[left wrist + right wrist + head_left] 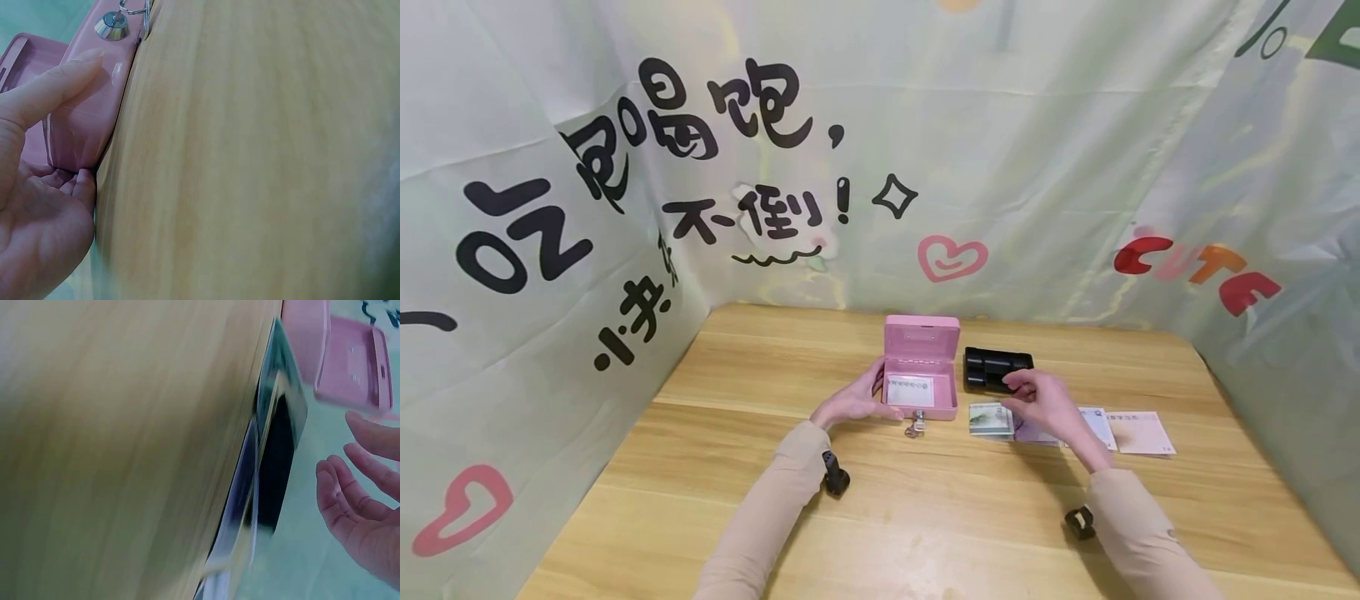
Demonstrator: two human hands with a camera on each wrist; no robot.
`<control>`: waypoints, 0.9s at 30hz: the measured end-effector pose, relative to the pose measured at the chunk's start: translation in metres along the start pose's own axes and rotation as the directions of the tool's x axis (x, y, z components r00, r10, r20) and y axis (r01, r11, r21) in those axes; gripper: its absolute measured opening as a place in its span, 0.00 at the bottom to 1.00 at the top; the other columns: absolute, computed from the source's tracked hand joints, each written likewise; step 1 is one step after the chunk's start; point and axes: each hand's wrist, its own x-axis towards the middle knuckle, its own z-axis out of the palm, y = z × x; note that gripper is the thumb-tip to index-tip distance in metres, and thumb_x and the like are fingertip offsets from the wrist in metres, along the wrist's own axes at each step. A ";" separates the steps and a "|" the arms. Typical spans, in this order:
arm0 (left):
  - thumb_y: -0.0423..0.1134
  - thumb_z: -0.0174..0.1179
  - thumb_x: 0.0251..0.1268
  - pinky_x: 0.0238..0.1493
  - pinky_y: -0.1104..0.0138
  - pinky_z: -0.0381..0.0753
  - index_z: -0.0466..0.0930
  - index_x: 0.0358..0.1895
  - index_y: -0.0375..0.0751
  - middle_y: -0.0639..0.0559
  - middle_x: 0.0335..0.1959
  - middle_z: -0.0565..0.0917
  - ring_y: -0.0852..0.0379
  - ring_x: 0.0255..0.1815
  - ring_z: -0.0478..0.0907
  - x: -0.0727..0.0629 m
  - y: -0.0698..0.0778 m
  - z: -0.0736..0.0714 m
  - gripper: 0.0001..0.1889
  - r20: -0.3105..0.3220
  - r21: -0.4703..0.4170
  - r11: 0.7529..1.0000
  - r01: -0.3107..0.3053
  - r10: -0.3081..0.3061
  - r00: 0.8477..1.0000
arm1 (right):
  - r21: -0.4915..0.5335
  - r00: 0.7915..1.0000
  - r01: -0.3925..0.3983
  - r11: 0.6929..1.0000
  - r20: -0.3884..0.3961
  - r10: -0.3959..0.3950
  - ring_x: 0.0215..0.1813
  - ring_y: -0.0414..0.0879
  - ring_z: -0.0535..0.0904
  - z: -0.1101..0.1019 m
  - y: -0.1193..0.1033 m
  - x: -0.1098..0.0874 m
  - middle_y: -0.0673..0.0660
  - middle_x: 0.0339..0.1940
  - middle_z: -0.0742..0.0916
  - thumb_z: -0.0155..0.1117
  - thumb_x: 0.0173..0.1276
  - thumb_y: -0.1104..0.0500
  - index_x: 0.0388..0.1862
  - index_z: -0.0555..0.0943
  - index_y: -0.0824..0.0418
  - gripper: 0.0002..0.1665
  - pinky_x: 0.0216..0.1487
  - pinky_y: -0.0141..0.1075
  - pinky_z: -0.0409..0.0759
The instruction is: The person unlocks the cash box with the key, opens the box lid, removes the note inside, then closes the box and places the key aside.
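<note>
A pink cash box [922, 342] stands with its lid raised and a pale banknote [910, 391] lying inside. My left hand [857, 398] holds its left front corner; in the left wrist view the thumb lies along the front wall, fingers round the side. Keys [913, 431] hang from the lock at its front. Over the banknotes hovers my right hand [1047, 404], holding nothing, its fingers loosely bent in the right wrist view. Beneath and beside it lie a green banknote [988, 421], a purple banknote [1030, 431], a blue one and a pink banknote [1142, 433].
Behind the banknotes sits a black compartment tray [997, 358], right of the cash box. The wooden table [925, 533] meets printed fabric curtains [1045, 167] at the back and sides. A black wrist device [835, 475] is on each forearm.
</note>
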 end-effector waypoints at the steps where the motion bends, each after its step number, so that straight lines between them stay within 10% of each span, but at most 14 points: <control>1: 0.35 0.77 0.48 0.84 0.43 0.44 0.36 0.83 0.52 0.42 0.85 0.45 0.43 0.85 0.43 0.000 0.000 0.000 0.65 -0.001 -0.001 1.000 0.003 -0.003 1.000 | -0.003 1.000 0.012 1.000 0.000 -0.012 0.38 0.52 0.85 0.003 -0.003 0.002 0.69 0.42 0.89 0.73 0.60 0.67 0.49 0.83 0.74 0.19 0.35 0.29 0.83; 27: 0.33 0.77 0.48 0.85 0.47 0.46 0.36 0.83 0.49 0.41 0.84 0.47 0.44 0.85 0.45 0.001 0.001 0.000 0.65 0.005 -0.025 1.000 0.007 -0.007 1.000 | 0.058 0.988 0.105 0.993 0.109 -0.111 0.47 0.59 0.85 0.059 -0.061 0.048 0.69 0.46 0.87 0.71 0.60 0.69 0.52 0.83 0.72 0.20 0.52 0.49 0.88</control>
